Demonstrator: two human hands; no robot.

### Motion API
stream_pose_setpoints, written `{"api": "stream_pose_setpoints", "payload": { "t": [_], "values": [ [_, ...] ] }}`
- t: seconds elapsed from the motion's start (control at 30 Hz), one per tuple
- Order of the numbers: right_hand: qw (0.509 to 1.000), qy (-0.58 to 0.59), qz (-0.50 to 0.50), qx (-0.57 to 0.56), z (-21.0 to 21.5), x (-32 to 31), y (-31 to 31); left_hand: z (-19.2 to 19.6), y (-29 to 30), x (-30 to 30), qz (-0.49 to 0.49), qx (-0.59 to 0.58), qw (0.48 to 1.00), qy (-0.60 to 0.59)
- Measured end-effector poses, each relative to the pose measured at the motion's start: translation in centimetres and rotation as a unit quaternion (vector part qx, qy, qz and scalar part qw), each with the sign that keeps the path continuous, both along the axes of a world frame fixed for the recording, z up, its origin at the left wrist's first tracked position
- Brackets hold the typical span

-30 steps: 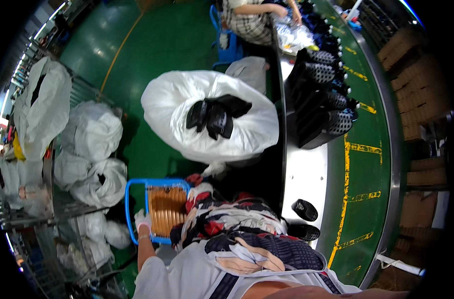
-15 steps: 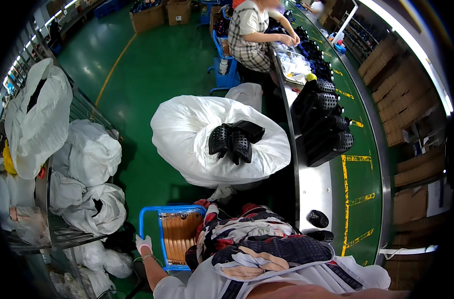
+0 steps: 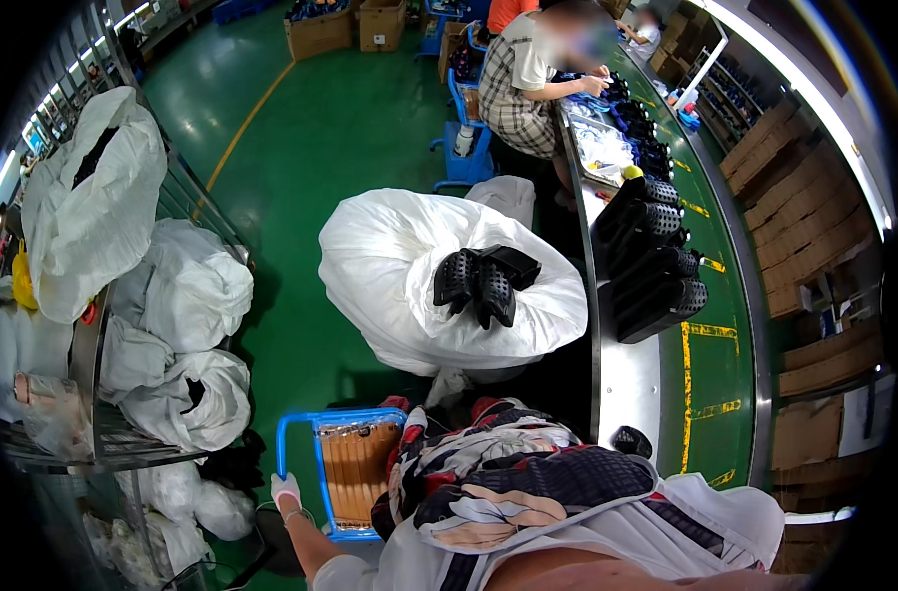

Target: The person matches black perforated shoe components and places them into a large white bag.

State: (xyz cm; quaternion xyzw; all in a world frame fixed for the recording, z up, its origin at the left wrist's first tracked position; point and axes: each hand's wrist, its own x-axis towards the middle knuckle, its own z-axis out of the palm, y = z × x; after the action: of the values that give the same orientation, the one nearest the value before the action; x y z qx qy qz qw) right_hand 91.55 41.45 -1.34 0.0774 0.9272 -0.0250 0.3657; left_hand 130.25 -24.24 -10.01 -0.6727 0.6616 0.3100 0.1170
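**Left Hand at the Blue Chair Frame**

The gloved fingers of the left hand [image 3: 286, 489] are curling around the lower corner of the blue metal frame of a chair [image 3: 316, 463] with a wooden slatted seat; they are grasping the tube, as far as the view allows a judgement. The right hand is lying out of view behind the person's patterned clothing, so its state cannot be told.

The chair is standing on the green floor [image 3: 311, 138], just beside the person's left side and behind a large white sack [image 3: 410, 286]. The sack is standing open, and black perforated shoe parts [image 3: 479, 281] are showing at its mouth. To the right, a steel-edged conveyor table [image 3: 621, 384] is carrying stacks of black moulded pieces [image 3: 651, 256]. To the left, a wire rack [image 3: 124, 433] is holding further white bags.

Judged from the grip, the step in hand is positioning the chair at the workstation. The next move is likely to call for a steady pull on the frame while keeping its legs apart from the sack. A seated co-worker [image 3: 528, 84] is working farther along the table.
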Motion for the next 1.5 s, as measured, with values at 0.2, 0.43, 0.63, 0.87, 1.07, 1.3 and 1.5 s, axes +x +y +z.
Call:
{"api": "stream_pose_setpoints", "payload": {
  "t": [0.2,0.43,0.63,0.87,1.07,1.3,1.5],
  "values": [
    [1.0,-0.005,0.015,-0.008,0.1,-0.6,-0.8,3.5,0.4,-0.5,0.031,0.036,0.999,-0.008],
    [0.999,-0.013,0.043,-0.006,0.9,-2.8,-2.3,1.8,-1.2,-0.4,0.042,0.021,0.998,-0.052],
    [0.994,-0.05,0.098,0.021,-0.1,-4.1,-3.4,1.9,-2.5,-0.9,-0.012,-0.01,1.0,-0.004],
    [0.982,-0.075,0.17,0.023,-0.3,-8.9,-6.3,5.3,-2.5,-2.0,0.026,0.012,0.997,-0.073],
    [0.972,-0.09,0.215,0.008,-1.2,-12.9,-9.6,8.5,-3.8,-5.7,0.002,0.015,0.996,-0.086],
    [0.959,-0.1,0.266,0.0,-1.7,-15.2,-15.1,8.6,-5.9,0.7,0.065,-0.004,0.995,-0.081],
    [0.954,-0.096,0.285,0.004,-1.0,-14.6,-20.3,4.2,-8.4,10.1,0.186,0.01,0.982,-0.027]
  ]
}}
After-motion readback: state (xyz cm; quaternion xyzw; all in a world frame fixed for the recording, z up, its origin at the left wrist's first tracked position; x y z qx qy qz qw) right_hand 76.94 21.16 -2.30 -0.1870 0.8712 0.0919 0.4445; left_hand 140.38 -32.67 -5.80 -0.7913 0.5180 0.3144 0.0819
